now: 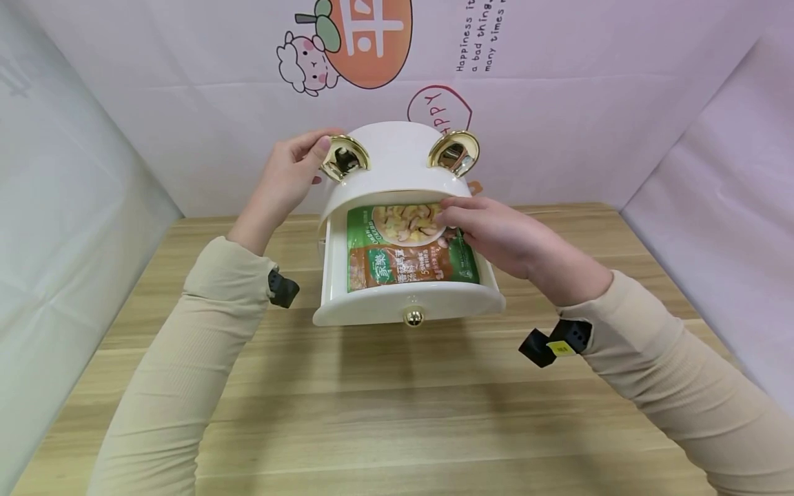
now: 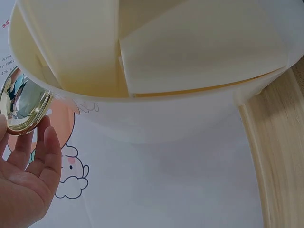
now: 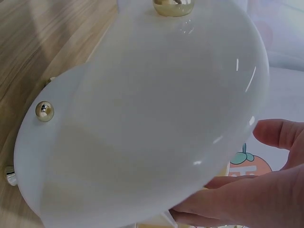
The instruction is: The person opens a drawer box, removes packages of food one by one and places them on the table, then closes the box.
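On the table is a white rounded drawer box [image 1: 397, 148] with gold ears; its upper drawer [image 1: 366, 306] is pulled out. My left hand [image 1: 288, 165] pinches the left gold ear [image 1: 344, 157] at its outer edge, thumb on the front and fingers behind. A green and brown food packet [image 1: 403, 255] lies flat inside the drawer. Over the packet's back right part is my right hand [image 1: 502, 231], its fingertips touching it. In the right wrist view the thumb is apart from the fingers, and the white drawer front hides part of them.
A gold knob [image 1: 413, 316] sits on the drawer front. Below it, a second knob [image 3: 44, 111] shows on the lower front. The wooden table [image 1: 372, 413] meets a white printed cloth [image 1: 558, 124] behind the box. Black cameras are strapped to both wrists.
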A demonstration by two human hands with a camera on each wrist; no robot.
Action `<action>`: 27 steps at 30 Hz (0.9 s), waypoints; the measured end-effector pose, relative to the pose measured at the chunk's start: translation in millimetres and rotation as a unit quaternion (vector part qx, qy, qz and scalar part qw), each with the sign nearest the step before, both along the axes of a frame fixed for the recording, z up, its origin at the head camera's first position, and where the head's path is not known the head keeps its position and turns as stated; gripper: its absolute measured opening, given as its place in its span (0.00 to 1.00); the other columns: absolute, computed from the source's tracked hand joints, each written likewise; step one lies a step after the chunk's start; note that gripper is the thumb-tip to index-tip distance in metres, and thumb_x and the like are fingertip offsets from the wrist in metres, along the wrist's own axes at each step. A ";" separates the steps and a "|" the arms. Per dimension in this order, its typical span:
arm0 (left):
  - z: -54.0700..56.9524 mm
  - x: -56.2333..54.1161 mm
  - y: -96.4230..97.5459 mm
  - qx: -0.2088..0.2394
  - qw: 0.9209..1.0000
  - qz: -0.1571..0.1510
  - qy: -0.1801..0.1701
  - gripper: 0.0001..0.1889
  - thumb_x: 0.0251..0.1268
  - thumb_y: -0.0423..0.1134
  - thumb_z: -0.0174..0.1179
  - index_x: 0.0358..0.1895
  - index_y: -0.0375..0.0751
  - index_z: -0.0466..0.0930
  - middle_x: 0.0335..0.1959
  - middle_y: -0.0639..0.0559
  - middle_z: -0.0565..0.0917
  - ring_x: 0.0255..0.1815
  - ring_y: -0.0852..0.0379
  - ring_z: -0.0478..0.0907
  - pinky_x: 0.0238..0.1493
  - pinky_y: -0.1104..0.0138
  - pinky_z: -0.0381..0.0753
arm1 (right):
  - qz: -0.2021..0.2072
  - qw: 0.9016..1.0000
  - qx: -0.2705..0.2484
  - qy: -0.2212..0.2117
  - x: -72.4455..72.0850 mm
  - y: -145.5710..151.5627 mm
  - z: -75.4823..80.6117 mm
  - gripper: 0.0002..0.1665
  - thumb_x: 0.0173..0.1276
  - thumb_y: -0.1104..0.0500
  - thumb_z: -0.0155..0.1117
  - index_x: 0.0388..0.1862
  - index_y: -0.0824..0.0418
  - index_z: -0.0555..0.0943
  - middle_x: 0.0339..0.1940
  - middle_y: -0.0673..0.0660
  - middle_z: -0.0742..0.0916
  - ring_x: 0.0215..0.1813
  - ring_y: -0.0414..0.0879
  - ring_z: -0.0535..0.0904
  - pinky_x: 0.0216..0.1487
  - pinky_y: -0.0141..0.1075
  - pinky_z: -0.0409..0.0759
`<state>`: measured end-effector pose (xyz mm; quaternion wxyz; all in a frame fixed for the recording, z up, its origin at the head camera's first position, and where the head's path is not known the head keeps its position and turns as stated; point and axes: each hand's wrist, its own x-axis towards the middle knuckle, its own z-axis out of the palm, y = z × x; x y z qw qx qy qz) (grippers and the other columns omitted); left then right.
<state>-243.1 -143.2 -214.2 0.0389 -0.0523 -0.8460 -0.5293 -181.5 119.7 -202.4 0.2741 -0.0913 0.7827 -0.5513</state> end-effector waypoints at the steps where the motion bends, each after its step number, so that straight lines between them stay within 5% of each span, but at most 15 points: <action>1: -0.1 -0.1 -0.2 0.000 1.000 0.000 0.000 0.20 0.75 0.52 0.43 0.64 0.57 0.73 0.63 0.52 0.76 0.49 0.63 0.71 0.48 0.70 0.76 | 0.001 1.000 0.003 0.000 0.2 -0.5 -0.1 0.39 0.75 0.57 0.45 0.76 0.68 0.44 0.80 0.60 0.42 0.80 0.51 0.32 0.82 0.45 0.37; 16: -1.9 -1.0 -1.3 0.004 1.000 -0.006 0.013 0.20 0.74 0.52 0.44 0.64 0.54 0.74 0.57 0.52 0.79 0.44 0.65 0.72 0.45 0.72 0.76 | 0.006 1.000 -0.007 -0.020 -3.0 -5.4 -5.4 0.36 0.75 0.57 0.45 0.75 0.68 0.48 0.77 0.61 0.56 0.77 0.50 0.52 0.81 0.44 0.48; 27: -2.0 -0.3 -0.7 0.005 1.000 -0.004 0.013 0.20 0.74 0.51 0.44 0.64 0.54 0.74 0.57 0.50 0.79 0.44 0.65 0.72 0.45 0.72 0.76 | 0.027 0.999 0.041 -0.021 -5.7 -5.6 -5.3 0.32 0.75 0.55 0.42 0.74 0.66 0.53 0.69 0.63 0.69 0.68 0.54 0.67 0.74 0.47 0.65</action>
